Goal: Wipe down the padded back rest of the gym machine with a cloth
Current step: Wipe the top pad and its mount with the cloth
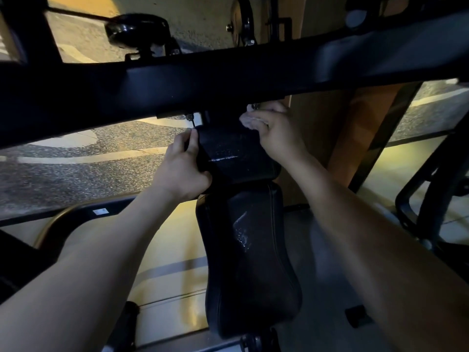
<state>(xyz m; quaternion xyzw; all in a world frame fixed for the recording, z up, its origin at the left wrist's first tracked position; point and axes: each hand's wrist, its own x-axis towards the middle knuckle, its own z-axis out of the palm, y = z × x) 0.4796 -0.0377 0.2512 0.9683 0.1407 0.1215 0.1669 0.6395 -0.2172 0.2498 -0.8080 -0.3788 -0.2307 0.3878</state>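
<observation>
The black padded back rest runs down the middle of the view in two parts: a small upper pad (234, 154) and a longer lower pad (250, 260), both with wet streaks. My left hand (184, 166) grips the left edge of the upper pad, thumb on its front. My right hand (272, 129) is at the pad's top right corner and holds a pale cloth (250, 121), bunched under its fingers against the top of the pad, just below the machine's frame.
A thick black frame bar (228, 82) crosses the view just above both hands. A curved black machine arm (418, 199) stands at the right. Speckled grey floor (76, 174) with pale stripes lies to the left, a wooden panel (337, 138) behind at the right.
</observation>
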